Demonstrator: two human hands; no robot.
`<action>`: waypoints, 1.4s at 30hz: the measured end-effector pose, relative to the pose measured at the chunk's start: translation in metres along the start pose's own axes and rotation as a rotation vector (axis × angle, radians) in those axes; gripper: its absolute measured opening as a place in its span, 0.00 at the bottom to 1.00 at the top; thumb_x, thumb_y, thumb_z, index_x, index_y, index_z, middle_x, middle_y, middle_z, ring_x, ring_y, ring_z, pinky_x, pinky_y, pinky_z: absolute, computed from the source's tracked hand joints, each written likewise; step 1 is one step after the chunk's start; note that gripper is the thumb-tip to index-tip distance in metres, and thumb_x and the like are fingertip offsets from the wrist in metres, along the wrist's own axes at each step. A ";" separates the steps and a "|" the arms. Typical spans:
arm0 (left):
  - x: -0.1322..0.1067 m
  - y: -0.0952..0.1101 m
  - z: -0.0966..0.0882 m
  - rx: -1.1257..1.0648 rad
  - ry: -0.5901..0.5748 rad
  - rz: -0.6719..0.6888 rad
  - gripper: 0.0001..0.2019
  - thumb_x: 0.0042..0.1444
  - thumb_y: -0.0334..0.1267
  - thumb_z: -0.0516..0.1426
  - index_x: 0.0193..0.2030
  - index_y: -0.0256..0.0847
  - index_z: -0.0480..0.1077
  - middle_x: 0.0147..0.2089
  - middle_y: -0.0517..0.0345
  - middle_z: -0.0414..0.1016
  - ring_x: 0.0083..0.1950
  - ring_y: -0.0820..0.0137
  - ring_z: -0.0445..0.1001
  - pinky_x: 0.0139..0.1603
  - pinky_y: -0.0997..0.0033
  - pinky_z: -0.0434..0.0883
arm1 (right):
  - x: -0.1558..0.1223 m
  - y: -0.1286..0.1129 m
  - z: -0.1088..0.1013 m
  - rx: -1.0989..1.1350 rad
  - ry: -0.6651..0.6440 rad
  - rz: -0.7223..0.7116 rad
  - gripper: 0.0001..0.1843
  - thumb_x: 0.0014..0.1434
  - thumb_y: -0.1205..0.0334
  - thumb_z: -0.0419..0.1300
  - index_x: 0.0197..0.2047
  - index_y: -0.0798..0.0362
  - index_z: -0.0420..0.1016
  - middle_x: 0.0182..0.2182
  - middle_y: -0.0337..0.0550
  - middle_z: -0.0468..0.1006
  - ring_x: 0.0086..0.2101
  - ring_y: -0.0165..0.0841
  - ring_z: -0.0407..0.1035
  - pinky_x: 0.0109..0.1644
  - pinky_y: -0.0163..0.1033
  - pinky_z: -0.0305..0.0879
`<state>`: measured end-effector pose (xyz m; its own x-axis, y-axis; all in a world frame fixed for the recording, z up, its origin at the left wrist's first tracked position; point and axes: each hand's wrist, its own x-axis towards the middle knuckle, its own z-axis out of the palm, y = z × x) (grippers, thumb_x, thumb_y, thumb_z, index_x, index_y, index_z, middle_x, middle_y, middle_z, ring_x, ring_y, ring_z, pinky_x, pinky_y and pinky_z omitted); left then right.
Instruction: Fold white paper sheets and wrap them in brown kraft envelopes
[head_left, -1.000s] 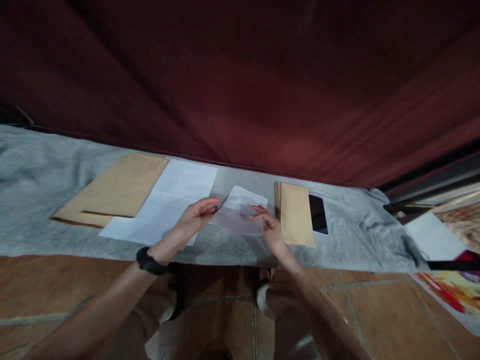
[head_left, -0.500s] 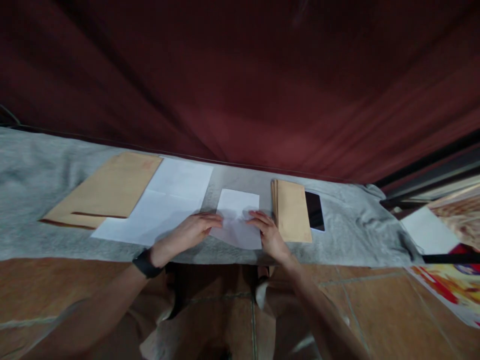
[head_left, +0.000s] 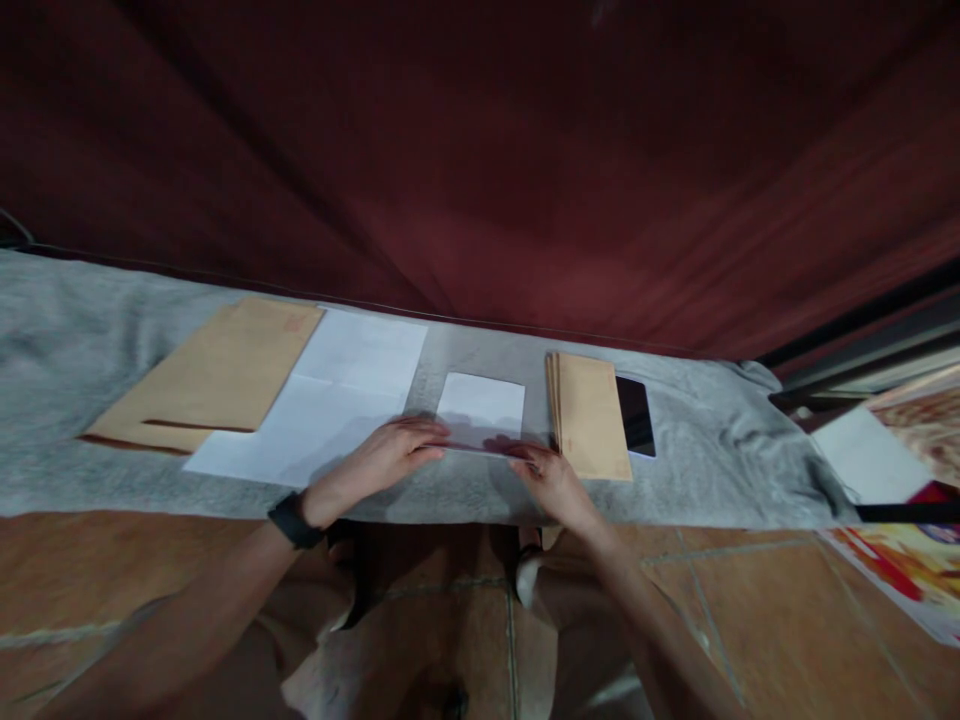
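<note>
A folded white sheet of paper [head_left: 481, 408] lies flat on the grey cloth [head_left: 82, 330] in front of me. My left hand [head_left: 390, 458] lies with fingers stretched out on the sheet's near left edge. My right hand [head_left: 551, 478] presses flat fingers on its near right edge. A black band sits on my left wrist. A stack of small brown envelopes [head_left: 592, 415] lies just right of the sheet, a dark phone [head_left: 636, 416] beside it.
To the left lie unfolded white sheets [head_left: 330, 400] and a large brown envelope [head_left: 217, 375]. A dark red curtain [head_left: 480, 160] hangs behind the cloth. Colourful printed papers [head_left: 900, 470] lie at the far right. Brown floor tiles and my legs are below.
The white sheet was held up in both hands a second ago; now it lies folded smaller on the cloth, with both hands pressing along its near edge.
</note>
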<state>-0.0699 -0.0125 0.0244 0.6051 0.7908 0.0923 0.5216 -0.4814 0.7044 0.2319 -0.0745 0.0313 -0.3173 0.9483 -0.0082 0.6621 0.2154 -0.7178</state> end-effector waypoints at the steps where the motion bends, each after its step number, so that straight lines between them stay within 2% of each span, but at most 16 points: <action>1: 0.003 0.002 0.001 -0.042 0.020 -0.054 0.13 0.61 0.47 0.59 0.46 0.46 0.81 0.50 0.54 0.83 0.52 0.60 0.79 0.58 0.61 0.71 | 0.002 -0.002 0.000 -0.002 0.022 0.050 0.16 0.69 0.63 0.53 0.53 0.49 0.79 0.50 0.43 0.82 0.50 0.37 0.77 0.57 0.42 0.72; 3: 0.009 0.005 0.002 -0.117 0.056 -0.177 0.15 0.60 0.49 0.57 0.41 0.43 0.80 0.40 0.55 0.83 0.41 0.62 0.79 0.45 0.66 0.73 | 0.007 -0.006 0.002 -0.054 0.070 0.179 0.15 0.69 0.59 0.54 0.51 0.52 0.80 0.46 0.46 0.84 0.46 0.38 0.78 0.51 0.40 0.73; 6: 0.018 0.011 0.005 -0.188 0.140 -0.320 0.15 0.59 0.50 0.56 0.32 0.41 0.75 0.28 0.61 0.75 0.31 0.69 0.71 0.32 0.72 0.66 | 0.014 -0.012 0.005 -0.163 0.114 0.356 0.17 0.71 0.57 0.53 0.50 0.56 0.79 0.39 0.50 0.85 0.41 0.40 0.80 0.43 0.37 0.72; 10: 0.029 0.017 0.008 -0.172 0.239 -0.366 0.14 0.57 0.48 0.56 0.26 0.42 0.66 0.24 0.65 0.66 0.29 0.72 0.64 0.30 0.73 0.60 | 0.025 -0.021 0.008 -0.299 0.144 0.428 0.20 0.72 0.56 0.51 0.60 0.58 0.71 0.45 0.53 0.84 0.45 0.41 0.80 0.45 0.37 0.71; 13: 0.034 0.022 0.010 -0.089 0.268 -0.414 0.13 0.57 0.46 0.55 0.25 0.42 0.64 0.23 0.65 0.63 0.27 0.72 0.62 0.30 0.72 0.57 | 0.031 -0.024 0.009 -0.374 0.141 0.480 0.22 0.72 0.55 0.52 0.63 0.58 0.66 0.46 0.54 0.83 0.46 0.41 0.80 0.47 0.38 0.70; 18: 0.038 0.022 0.012 0.000 0.237 -0.477 0.14 0.57 0.44 0.55 0.23 0.43 0.61 0.22 0.65 0.63 0.26 0.72 0.62 0.29 0.71 0.56 | 0.037 -0.025 0.010 -0.335 0.141 0.512 0.20 0.71 0.55 0.53 0.63 0.53 0.62 0.46 0.48 0.83 0.47 0.39 0.79 0.48 0.38 0.71; 23: 0.041 0.020 0.013 0.054 0.194 -0.531 0.13 0.56 0.42 0.55 0.23 0.44 0.61 0.23 0.64 0.65 0.27 0.70 0.65 0.30 0.71 0.56 | 0.038 -0.025 0.013 -0.351 0.144 0.510 0.26 0.70 0.57 0.53 0.68 0.52 0.55 0.51 0.49 0.81 0.47 0.41 0.79 0.49 0.40 0.72; 28: 0.044 0.022 0.012 0.072 0.183 -0.559 0.07 0.56 0.39 0.57 0.28 0.45 0.65 0.26 0.64 0.70 0.30 0.69 0.69 0.31 0.71 0.58 | 0.040 -0.026 0.013 -0.380 0.120 0.516 0.33 0.70 0.57 0.53 0.73 0.53 0.47 0.52 0.51 0.81 0.47 0.42 0.79 0.49 0.40 0.72; 31: 0.045 0.023 0.012 0.066 0.193 -0.582 0.02 0.56 0.37 0.58 0.36 0.46 0.68 0.29 0.64 0.73 0.31 0.69 0.72 0.31 0.71 0.60 | 0.042 -0.026 0.013 -0.419 0.102 0.526 0.34 0.70 0.56 0.52 0.74 0.54 0.45 0.50 0.51 0.82 0.47 0.42 0.80 0.49 0.40 0.72; 37: 0.047 0.027 0.013 0.121 0.183 -0.624 0.19 0.58 0.38 0.58 0.57 0.46 0.65 0.34 0.62 0.78 0.34 0.66 0.75 0.34 0.70 0.63 | 0.046 -0.024 0.014 -0.498 0.091 0.524 0.34 0.71 0.55 0.51 0.75 0.54 0.45 0.48 0.52 0.83 0.45 0.43 0.80 0.48 0.42 0.72; 42: 0.050 0.030 0.011 0.176 0.190 -0.626 0.23 0.60 0.40 0.58 0.62 0.47 0.65 0.38 0.60 0.80 0.37 0.65 0.77 0.34 0.70 0.64 | 0.048 -0.025 0.013 -0.502 0.096 0.519 0.32 0.72 0.55 0.50 0.74 0.53 0.47 0.47 0.53 0.83 0.44 0.43 0.80 0.48 0.42 0.71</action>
<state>-0.0172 0.0079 0.0422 0.0494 0.9855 -0.1623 0.8392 0.0472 0.5418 0.1913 -0.0371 0.0397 0.1679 0.9685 -0.1838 0.9500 -0.2087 -0.2320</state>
